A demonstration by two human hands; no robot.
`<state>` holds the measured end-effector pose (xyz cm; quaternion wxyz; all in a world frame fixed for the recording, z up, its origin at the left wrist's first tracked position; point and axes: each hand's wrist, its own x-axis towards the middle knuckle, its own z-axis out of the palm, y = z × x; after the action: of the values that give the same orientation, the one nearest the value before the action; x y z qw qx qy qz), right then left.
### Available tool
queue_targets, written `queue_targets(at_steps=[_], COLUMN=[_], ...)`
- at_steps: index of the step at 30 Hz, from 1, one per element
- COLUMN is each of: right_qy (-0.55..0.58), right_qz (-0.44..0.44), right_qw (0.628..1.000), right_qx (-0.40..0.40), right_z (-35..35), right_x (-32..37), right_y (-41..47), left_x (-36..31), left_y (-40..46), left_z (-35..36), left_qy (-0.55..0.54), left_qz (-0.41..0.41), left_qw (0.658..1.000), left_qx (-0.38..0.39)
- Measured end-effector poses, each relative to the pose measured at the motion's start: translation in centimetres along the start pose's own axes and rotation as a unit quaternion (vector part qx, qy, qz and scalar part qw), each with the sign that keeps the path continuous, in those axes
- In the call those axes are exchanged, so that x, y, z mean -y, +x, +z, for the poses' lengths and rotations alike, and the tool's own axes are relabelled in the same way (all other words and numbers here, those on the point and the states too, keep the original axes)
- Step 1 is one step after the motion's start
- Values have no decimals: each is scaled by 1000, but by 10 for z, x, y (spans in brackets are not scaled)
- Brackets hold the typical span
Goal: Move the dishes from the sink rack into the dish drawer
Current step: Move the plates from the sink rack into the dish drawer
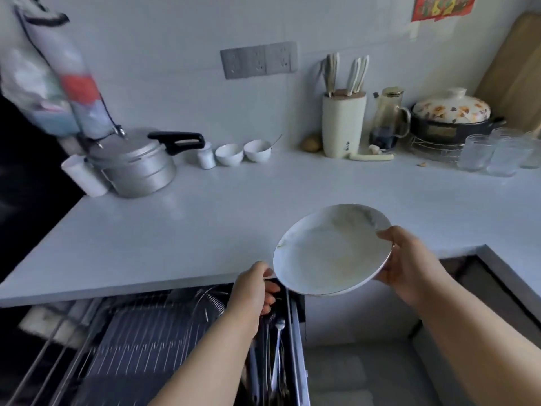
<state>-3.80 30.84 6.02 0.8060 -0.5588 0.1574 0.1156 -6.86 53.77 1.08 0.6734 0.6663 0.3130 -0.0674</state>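
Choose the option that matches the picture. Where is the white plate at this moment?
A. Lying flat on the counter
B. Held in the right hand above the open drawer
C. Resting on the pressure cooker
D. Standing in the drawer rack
B: the right hand grips the rim of the white plate, tilted in the air above the open dish drawer.

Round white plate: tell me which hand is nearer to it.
Right. The right hand grips the round white plate by its right rim; the left hand sits just off its lower-left edge.

Count: 1 white plate (332, 250); 2 small white bowls (229, 154) (257, 150); 1 pressure cooker (137, 162); 1 knife block (343, 124); 1 glass pitcher (388, 118); 1 lidded casserole pot (452, 117); at least 3 drinking glasses (475, 152).
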Motion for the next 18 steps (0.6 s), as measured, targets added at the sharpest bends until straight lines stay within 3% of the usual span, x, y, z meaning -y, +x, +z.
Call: queue_targets(at_steps=[7,18], right_qy=[-76,-197], right_qz=[57,168], right_qw=[993,945], right_qx=[74,202], right_z=[102,194], right_x=[-69,-150], right_y=[-3,3], left_x=[49,100], left_y=[26,31], left_z=[-138,-253], left_qy=[26,137], left_qz=[21,-32], left_qw=[991,942], left_qx=[-133,-304])
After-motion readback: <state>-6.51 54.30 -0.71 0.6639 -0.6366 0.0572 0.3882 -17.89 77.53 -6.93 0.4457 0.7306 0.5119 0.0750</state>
